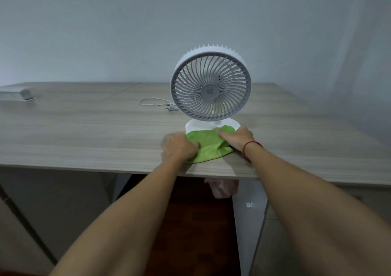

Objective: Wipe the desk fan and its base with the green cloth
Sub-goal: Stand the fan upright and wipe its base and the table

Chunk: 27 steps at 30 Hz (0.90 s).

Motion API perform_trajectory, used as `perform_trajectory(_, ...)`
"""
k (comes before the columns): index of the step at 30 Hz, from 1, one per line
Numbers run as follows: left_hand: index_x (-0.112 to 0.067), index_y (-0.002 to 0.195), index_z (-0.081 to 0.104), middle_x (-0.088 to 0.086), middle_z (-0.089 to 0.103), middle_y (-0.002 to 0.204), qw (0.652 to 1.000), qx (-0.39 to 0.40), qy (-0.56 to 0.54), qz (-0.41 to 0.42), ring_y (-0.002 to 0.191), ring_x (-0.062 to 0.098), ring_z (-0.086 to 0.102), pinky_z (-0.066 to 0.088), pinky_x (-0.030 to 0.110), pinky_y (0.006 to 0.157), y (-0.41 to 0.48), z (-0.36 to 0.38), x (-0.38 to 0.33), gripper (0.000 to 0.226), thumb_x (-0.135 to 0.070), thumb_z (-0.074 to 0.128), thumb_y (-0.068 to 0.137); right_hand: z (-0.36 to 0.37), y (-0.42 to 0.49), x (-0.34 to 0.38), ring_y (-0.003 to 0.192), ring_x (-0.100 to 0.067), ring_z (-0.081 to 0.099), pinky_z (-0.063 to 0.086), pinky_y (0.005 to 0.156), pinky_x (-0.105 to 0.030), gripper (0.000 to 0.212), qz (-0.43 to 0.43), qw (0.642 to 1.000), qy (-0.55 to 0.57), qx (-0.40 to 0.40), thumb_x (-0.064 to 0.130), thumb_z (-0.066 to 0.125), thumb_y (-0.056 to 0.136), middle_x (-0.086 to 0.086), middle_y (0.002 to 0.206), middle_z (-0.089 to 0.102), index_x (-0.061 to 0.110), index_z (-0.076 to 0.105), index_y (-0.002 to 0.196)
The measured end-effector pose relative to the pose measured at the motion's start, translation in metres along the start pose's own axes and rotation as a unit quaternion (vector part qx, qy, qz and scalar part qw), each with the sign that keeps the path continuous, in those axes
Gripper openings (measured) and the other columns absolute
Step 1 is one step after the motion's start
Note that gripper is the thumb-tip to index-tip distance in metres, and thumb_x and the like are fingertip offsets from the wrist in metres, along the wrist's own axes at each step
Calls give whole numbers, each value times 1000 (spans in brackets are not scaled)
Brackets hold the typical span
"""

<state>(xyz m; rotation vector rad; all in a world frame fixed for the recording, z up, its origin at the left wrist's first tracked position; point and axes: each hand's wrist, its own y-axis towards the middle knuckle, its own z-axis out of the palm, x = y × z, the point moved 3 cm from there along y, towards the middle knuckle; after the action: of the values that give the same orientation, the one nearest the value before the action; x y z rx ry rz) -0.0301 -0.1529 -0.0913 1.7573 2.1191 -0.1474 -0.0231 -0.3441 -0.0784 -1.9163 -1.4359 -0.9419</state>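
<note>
A white desk fan (211, 89) stands upright on the wooden desk (95, 132), its round grille facing me. Its round white base (196, 126) sits just behind a green cloth (208, 146) that lies crumpled on the desk near the front edge and overlaps the base's front. My left hand (179, 146) grips the cloth's left edge with curled fingers. My right hand (238, 138) holds the cloth's right side, fingers curled into the fabric at the base.
The fan's white cord and plug (172, 107) lie on the desk left of the fan. A pale box-like object (18, 95) sits at the far left. A grey wall rises behind. Below the desk edge hangs a pale bag (222, 188).
</note>
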Motion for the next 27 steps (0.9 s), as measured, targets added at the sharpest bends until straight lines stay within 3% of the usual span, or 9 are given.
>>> perform_trajectory(3, -5, 123, 61, 17, 61, 129, 998, 57, -18, 21, 121, 34, 56, 46, 41, 100, 4, 8, -9, 60, -53, 54, 87, 8, 2, 3, 102, -28, 62, 48, 77, -27, 51, -7, 1000, 20, 9, 34, 73, 73, -11, 117, 63, 7, 59, 114)
perform_trajectory(6, -10, 127, 61, 15, 61, 131, 996, 67, -47, 21, 123, 33, 55, 46, 41, 103, 6, 9, -8, 54, -47, 54, 89, 14, 2, 10, 75, -22, 61, 49, 55, -25, 6, 24, 986, 148, 69, 6, 56, 82, -10, 94, 62, 9, 56, 87)
perform_trajectory(10, -10, 125, 63, 14, 65, 128, 989, 67, -129, 10, 119, 32, 59, 47, 40, 103, 6, 10, -5, 45, -41, 51, 93, 20, -4, 15, 70, -22, 61, 53, 55, -35, 23, 67, 921, 355, 142, -11, 36, 84, -11, 81, 60, 6, 52, 87)
perform_trajectory(13, -1, 113, 66, 16, 69, 116, 960, 75, -266, -42, 102, 32, 66, 50, 32, 83, 4, 1, -8, 56, -49, 43, 95, 35, -11, 20, 73, -26, 62, 55, 71, -42, 28, 81, 870, 462, 151, -12, 32, 83, -14, 81, 61, 3, 55, 87)
perform_trajectory(16, -5, 99, 66, 9, 66, 81, 852, 194, -477, -95, 59, 19, 56, 43, 20, 50, -2, -15, -8, 77, -70, 25, 91, 51, -25, 38, 73, -29, 59, 52, 84, -44, 23, 79, 844, 509, 149, -8, 34, 81, -16, 79, 58, 1, 55, 88)
perform_trajectory(19, -8, 92, 62, 10, 63, 81, 749, 261, -595, -127, 74, 23, 59, 50, 31, 71, -4, -30, 13, 82, -79, 23, 84, 72, -40, 68, 85, -34, 59, 50, 93, -49, 29, 63, 833, 526, 157, -7, 34, 83, -23, 92, 57, -4, 53, 104)
perform_trajectory(21, -11, 95, 63, 11, 65, 89, 706, 237, -658, -115, 81, 24, 61, 49, 35, 81, -1, -40, 35, 64, -68, 34, 90, 88, -50, 88, 80, -33, 58, 51, 83, -46, 26, 54, 831, 530, 161, -7, 34, 85, -23, 91, 55, -3, 54, 101)
perform_trajectory(24, -12, 96, 64, 10, 66, 86, 702, 116, -693, -118, 65, 19, 64, 55, 32, 64, 6, -56, 72, 27, -37, 54, 95, 113, -60, 116, 70, -25, 57, 50, 67, -38, 24, 34, 830, 525, 186, -10, 33, 87, -17, 86, 58, 2, 53, 92)
perform_trajectory(27, -7, 103, 63, 8, 67, 85, 765, 7, -632, -126, 63, 15, 62, 50, 19, 44, 16, -74, 111, 17, -21, 61, 93, 138, -67, 133, 69, -21, 58, 51, 53, -32, 23, 14, 859, 473, 195, -9, 38, 89, -10, 82, 58, 6, 50, 103)
